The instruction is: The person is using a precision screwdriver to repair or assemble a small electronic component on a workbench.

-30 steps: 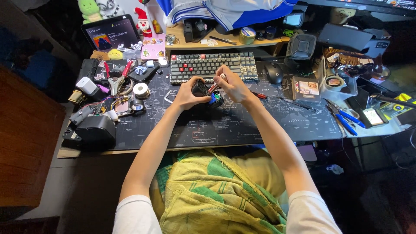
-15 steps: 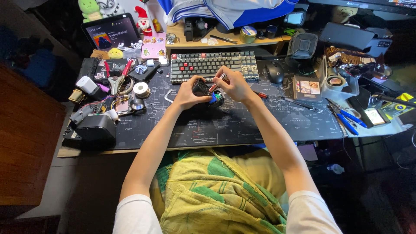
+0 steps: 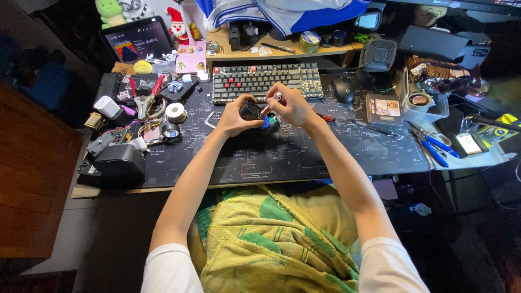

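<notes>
White short sleeves [image 3: 173,266], seemingly plain

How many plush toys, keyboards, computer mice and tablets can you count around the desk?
Plush toys: 2, a green one and a red-and-white Santa figure
Keyboards: 1
Computer mice: 1
Tablets: 1
Total: 5

Both hands [image 3: 266,111] grip a small black device [image 3: 253,110] — above desk mat [image 3: 304,157].
</notes>
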